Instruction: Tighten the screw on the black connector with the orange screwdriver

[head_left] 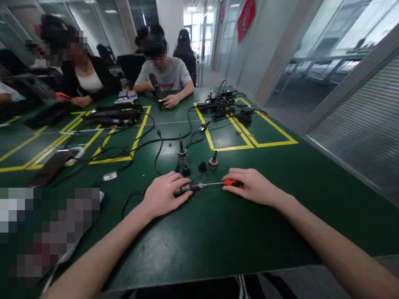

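Pointing left over the green table (187,245), its long axis side to side, the screwdriver (229,182) is gripped in the curled fingers of the right hand (252,185), its shaft reaching the right-pointing dark tool (195,187) clasped between thumb and fingers of the left hand (164,193), a black cap (203,167) standing beyond.

Screwdriver (230,182) right of tool (195,187) | cap (203,167) behind | all on table (199,241)

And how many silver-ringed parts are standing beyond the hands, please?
2: one spiked part beyond the left hand, one shorter part nearer the right hand; others may be hidden.
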`<state>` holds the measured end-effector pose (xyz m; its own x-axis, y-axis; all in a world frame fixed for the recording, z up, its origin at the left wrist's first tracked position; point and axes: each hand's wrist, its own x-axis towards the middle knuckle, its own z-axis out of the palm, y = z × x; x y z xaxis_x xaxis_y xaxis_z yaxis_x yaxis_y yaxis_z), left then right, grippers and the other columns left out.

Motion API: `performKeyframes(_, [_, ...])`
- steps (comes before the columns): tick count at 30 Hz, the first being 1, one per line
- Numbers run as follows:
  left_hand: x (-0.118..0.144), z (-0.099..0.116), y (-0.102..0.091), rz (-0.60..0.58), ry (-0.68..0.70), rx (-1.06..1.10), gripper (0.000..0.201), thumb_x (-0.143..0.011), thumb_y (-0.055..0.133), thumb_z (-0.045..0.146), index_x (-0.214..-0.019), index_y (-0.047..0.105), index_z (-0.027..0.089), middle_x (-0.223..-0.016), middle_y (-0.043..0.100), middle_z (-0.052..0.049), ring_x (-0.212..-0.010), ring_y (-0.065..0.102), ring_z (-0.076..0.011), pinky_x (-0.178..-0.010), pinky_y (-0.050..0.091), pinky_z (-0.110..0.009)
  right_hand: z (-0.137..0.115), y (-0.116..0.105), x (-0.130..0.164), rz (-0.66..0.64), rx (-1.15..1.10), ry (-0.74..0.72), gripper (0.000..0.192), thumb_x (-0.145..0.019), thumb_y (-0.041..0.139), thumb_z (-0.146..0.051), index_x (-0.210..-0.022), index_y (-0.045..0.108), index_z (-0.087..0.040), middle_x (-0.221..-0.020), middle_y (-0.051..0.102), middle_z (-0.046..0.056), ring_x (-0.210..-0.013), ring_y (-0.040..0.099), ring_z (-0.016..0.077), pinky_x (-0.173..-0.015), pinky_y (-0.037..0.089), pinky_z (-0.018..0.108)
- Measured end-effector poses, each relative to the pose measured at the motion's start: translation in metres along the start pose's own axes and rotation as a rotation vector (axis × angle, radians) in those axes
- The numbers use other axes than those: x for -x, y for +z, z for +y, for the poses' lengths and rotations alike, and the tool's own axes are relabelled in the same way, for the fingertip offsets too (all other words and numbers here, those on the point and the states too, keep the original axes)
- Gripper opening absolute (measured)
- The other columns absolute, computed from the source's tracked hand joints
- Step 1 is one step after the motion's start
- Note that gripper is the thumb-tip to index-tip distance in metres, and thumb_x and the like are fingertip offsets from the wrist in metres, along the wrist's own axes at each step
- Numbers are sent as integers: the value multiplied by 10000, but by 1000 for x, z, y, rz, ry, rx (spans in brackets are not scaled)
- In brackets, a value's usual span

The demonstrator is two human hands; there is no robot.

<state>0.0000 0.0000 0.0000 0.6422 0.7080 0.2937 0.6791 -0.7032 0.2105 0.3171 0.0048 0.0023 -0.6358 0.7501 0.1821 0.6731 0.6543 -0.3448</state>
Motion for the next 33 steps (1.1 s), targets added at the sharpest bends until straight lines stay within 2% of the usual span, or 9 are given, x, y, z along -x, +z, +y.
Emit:
performKeyframes(4, [1,-1,1,10,1,8,267,-984,653,375,-1159,750,197,-1036,769,-53,-932,705,-224,-804,599,-360,-2,-1,0,-8,-74,29,216,-991,633,-344,-1008,753,-165,-869,763,79,-730,715,221,-674,518,317])
performKeyframes(9, [0,-1,2,14,12,13,270,-983,654,372,-1156,748,187,-1025,766,-59,-923,704,-226,-796,597,-360,2,-4,1,3,-190,2,260,-1032,526,-297,-1095,751,-183,-974,753,98,-859,714,230,-768,551,341])
performKeyframes(14, [0,0,1,22,12,13,260,-982,653,365,-1155,748,195,-1033,768,-55,-920,703,-220,-789,593,-348,7,-4,2,22,-233,-14,196,-1010,603,-313,-1093,728,-186,-980,722,82,-842,700,212,-758,548,328])
performKeyframes(18, [0,0,0,20,15,15,263,-980,656,363,-1157,748,192,-1027,769,-54,-910,702,-217,-781,591,-344,4,-2,1,3,-163,10,171,-982,658,-305,-1076,728,-180,-966,733,78,-801,712,212,-716,540,319])
performKeyframes(22, [0,-1,0,21,20,14,261,-979,659,359,-1161,746,193,-1029,768,-55,-910,701,-217,-787,591,-342,-3,-2,-2,-25,-54,44,198,-983,652,-322,-1067,754,-175,-949,758,95,-828,723,246,-742,547,357])
performKeyframes(27, [1,-2,1,23,19,15,267,-981,654,370,-1158,747,194,-1018,766,-54,-911,702,-221,-781,593,-349,-1,-5,-2,-9,-134,-6,235,-1019,549,-265,-1114,746,-178,-950,741,95,-873,702,236,-767,549,352])
performKeyframes(33, [0,-1,1,18,12,26,269,-980,652,368,-1163,745,195,-1029,765,-60,-920,704,-222,-786,595,-349,5,-4,1,18,-193,-25,168,-1003,607,-290,-1083,712,-185,-971,706,77,-811,684,203,-738,530,324])
